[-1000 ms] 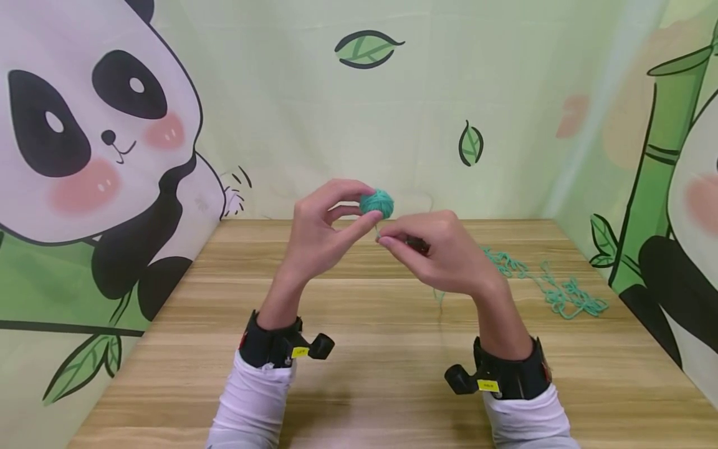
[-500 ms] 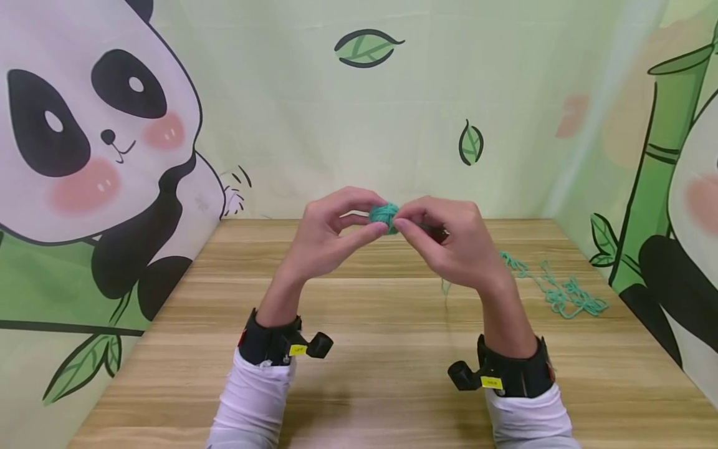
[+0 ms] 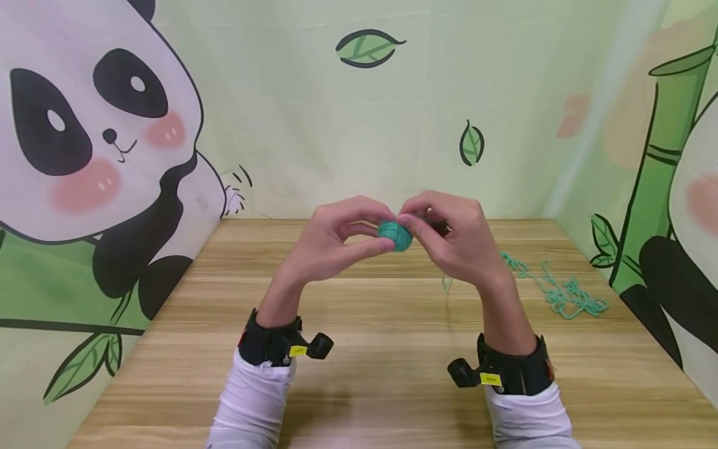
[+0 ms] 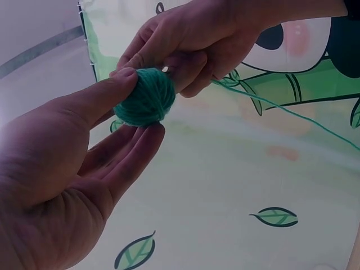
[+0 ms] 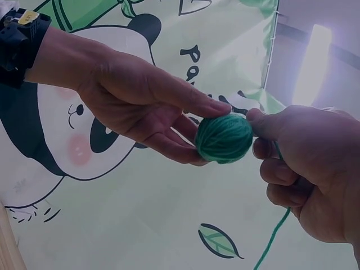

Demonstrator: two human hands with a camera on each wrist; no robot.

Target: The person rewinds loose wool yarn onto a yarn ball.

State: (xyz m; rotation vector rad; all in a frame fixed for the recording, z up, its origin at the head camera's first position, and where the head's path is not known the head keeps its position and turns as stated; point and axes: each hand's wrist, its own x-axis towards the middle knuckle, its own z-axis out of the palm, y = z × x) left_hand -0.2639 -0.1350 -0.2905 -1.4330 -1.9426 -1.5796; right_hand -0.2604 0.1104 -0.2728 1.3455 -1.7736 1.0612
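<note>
A small ball of teal yarn [image 3: 396, 236] is held above the table between the thumb and fingertips of my left hand [image 3: 342, 240]. Against its right side, my right hand [image 3: 457, 240] pinches the yarn strand with thumb and forefinger, the other fingers curled in. From below that hand the strand [image 5: 274, 239] trails down in the right wrist view. The left wrist view shows the wound ball [image 4: 147, 98] resting between thumb and fingers, where the pinched bit of strand is hidden behind the right hand's fingers.
Loose teal yarn [image 3: 574, 299] lies in tangled loops on the right of the wooden table [image 3: 359, 374]. A printed cloth backdrop [image 3: 280, 125] with pandas and leaves stands behind and at both sides. Each wrist wears a black camera band [image 3: 513, 368].
The yarn ball and my left hand have shifted right and a little down. My right hand has risen from below the ball, first to its right side, then to its upper right.
</note>
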